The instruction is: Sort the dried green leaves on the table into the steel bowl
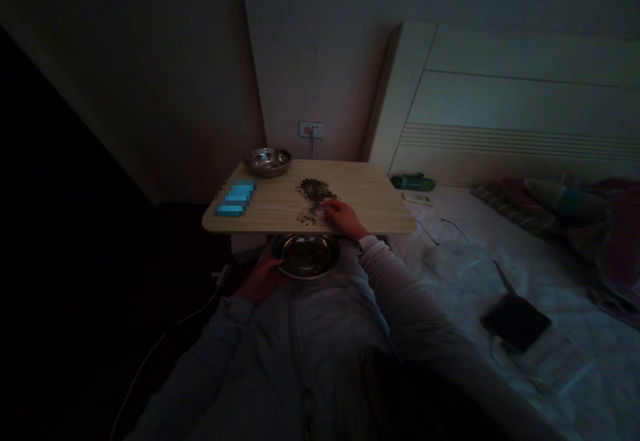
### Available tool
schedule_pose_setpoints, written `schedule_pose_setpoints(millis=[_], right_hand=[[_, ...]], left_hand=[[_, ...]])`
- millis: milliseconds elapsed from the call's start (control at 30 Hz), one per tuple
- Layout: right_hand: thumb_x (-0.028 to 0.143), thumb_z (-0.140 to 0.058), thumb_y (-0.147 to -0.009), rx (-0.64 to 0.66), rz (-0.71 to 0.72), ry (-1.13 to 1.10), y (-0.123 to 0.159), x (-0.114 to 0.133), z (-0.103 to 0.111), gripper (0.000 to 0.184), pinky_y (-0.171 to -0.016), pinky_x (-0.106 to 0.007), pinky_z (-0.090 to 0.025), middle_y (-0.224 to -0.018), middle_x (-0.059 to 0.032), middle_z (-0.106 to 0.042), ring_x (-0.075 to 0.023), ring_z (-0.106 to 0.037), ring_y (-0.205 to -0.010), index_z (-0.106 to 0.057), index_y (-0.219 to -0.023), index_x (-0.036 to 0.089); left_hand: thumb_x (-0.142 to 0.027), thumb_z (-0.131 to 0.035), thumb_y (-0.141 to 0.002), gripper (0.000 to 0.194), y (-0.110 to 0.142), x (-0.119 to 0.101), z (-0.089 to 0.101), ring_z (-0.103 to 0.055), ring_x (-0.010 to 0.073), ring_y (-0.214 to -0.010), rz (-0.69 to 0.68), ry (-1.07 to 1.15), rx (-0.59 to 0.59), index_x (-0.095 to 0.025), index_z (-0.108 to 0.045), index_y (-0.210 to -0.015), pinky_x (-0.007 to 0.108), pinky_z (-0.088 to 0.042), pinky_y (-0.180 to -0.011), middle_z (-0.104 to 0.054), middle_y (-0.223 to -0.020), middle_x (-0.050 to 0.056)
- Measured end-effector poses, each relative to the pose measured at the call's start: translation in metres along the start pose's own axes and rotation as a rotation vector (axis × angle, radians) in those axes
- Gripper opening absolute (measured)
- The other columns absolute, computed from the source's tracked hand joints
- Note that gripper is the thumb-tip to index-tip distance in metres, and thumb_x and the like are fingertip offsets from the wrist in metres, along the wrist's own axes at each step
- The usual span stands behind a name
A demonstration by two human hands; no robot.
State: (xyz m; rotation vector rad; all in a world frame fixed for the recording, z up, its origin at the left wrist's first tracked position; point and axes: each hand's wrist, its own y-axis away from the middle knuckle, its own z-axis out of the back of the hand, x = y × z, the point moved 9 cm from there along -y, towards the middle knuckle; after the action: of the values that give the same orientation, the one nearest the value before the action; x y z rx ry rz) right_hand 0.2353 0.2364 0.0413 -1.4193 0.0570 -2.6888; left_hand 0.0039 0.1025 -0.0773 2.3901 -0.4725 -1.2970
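Dim bedroom. A pale wood-grain table (365, 184) stands in front of the seated person, its far side towards the wall (340, 81). A loose heap of dark green bits (316, 190), probably dried leaf or seed, lies right of the table's middle; a thinner scatter trails to the near edge.

Right hand (344, 218) — over the near right side of the heap, wrist at the table's near edge. Fingers bent, tips drawn together at the scattered bits; cannot tell whether any piece is pinched between them.

Left hand (263, 278) — below table level, fingers grasping the left side of the near metal bowl (331, 260). Bowl is over the lap, just beside the near edge of the table, opening upward. Its inside is dark; contents too dim to make out.

Far metal bowl (267, 162) at the far left corner of the table. Phone (236, 198) lies near it on the left side, screen lit blue and blurred out.

Wall socket (311, 129) beyond the table, a plug and a pale cable in it. Bed (450, 281) to the right, with a pale headboard (500, 101) at its far end. On the bed: a green object (414, 182), a remote control (418, 198), a flat black item (517, 321), rumpled patterned bedding (565, 228) at far right.
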Motion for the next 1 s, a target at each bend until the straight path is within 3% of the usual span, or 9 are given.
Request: schedule_pose_setpoints(millis=[600,800,1000], right_hand=[[0.025,-0.065,-0.088,0.039,0.054,-0.068,-0.0028,-0.0037,-0.0046,0.030,-0.078,-0.029,-0.055,-0.075,0.0019,-0.076,-0.0169,-0.066,-0.072,-0.083,-0.112,0.020],[0.028,-0.066,-0.087,0.062,0.088,-0.057,-0.0024,-0.0024,-0.0052,0.032,-0.076,-0.029,-0.052,-0.075,0.0023,-0.075,-0.0160,-0.061,-0.069,-0.083,-0.114,0.021],[0.028,-0.066,-0.086,0.061,0.037,-0.067,-0.0028,-0.0057,-0.0071,0.035,-0.079,-0.030,-0.054,-0.078,0.0015,-0.076,-0.0168,-0.061,-0.071,-0.083,-0.116,0.021]], left_hand=[[-0.009,-0.076,-0.083,0.047,-0.0016,0.0005,0.0015,-0.081,0.0226,-0.083,-0.004,-0.024,-0.027,-0.020,-0.075,-0.128,0.033,-0.067,-0.077,-0.085,-0.101,0.005],[-0.009,-0.075,-0.083,0.050,0.0003,-0.0002,-0.0002,-0.082,0.0246,-0.089,-0.004,-0.019,-0.031,-0.018,-0.075,-0.132,0.036,-0.068,-0.081,-0.086,-0.110,0.009],[-0.009,-0.075,-0.084,0.043,-0.0002,-0.0012,0.0006,-0.079,0.0226,-0.082,-0.020,-0.024,-0.018,-0.019,-0.076,-0.125,0.036,-0.067,-0.079,-0.083,-0.097,0.005]])
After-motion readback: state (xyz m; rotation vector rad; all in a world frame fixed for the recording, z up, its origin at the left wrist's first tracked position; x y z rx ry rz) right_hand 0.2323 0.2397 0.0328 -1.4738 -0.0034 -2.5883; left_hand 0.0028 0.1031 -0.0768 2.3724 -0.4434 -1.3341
